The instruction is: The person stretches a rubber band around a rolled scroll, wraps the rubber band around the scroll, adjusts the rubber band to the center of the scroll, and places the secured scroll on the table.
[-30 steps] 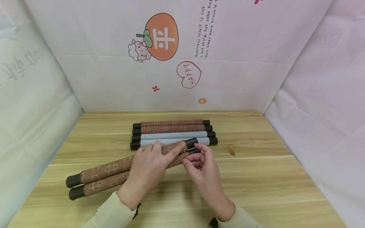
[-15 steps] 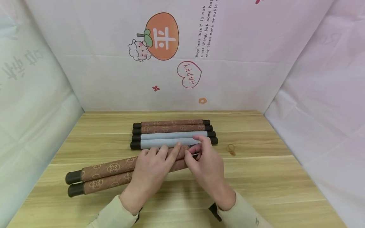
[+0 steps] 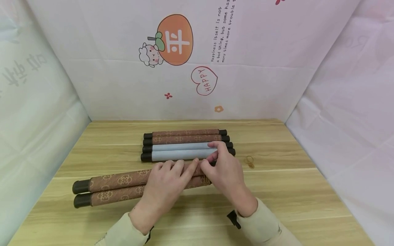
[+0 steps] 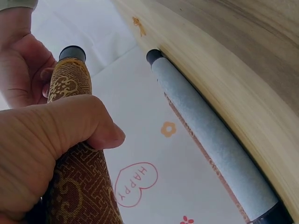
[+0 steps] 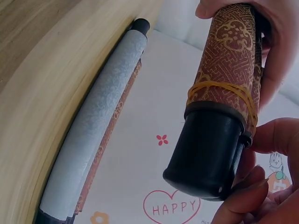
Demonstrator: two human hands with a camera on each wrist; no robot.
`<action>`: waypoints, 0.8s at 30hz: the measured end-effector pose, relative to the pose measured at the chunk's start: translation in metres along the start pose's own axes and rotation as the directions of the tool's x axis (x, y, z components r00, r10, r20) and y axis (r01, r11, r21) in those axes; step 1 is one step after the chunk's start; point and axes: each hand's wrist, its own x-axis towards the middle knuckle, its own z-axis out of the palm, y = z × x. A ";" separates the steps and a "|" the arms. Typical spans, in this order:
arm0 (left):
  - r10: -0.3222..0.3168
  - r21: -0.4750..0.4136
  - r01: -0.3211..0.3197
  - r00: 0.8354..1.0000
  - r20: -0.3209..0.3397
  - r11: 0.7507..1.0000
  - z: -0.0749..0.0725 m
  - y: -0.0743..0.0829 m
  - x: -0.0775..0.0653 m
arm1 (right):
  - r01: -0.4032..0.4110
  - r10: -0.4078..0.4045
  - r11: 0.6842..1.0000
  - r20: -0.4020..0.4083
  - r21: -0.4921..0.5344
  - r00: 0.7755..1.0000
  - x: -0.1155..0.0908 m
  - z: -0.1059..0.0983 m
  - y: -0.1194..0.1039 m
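Note:
A brown brocade scroll (image 3: 123,180), rolled as two side-by-side rollers with black end caps, slants across the front of the table in the head view. My left hand (image 3: 163,186) grips it around the middle, with the thumb across the brocade in the left wrist view. At its right end is my right hand (image 3: 226,171), thumb and bent fingers around the end of one roller. A thin yellow-brown rubber band (image 5: 219,86) circles the brocade just above the black cap (image 5: 203,149) in the right wrist view. In the head view, the right hand hides most of that end.
Behind the hands lie a pale blue two-roller scroll (image 3: 181,154) and another brown scroll (image 3: 184,138), side by side. Loose rubber bands (image 3: 250,162) lie right of them on the wooden table (image 3: 292,191). White printed cloth (image 3: 246,89) walls the back and sides.
The held scroll's right end has swung toward me and its left end has risen slightly. The right hand, earlier pinching the stretched rubber band, has shifted right, around the scroll's end.

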 end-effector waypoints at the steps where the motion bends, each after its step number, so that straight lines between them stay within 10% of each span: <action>1: 0.000 -0.011 0.000 1.000 0.017 1.000 0.000 0.000 -0.001 | -0.005 0.005 1.000 0.008 0.000 1.000 0.001 0.000 0.001; 15: 0.015 -0.192 0.017 0.986 0.164 0.981 0.004 -0.011 -0.006 | 0.074 -0.071 0.997 0.129 -0.016 0.989 0.003 -0.016 0.014; 24: 0.013 -0.225 0.041 0.973 0.232 0.973 0.002 -0.020 -0.005 | 0.372 -0.278 0.910 0.399 -0.183 0.874 -0.005 -0.014 0.027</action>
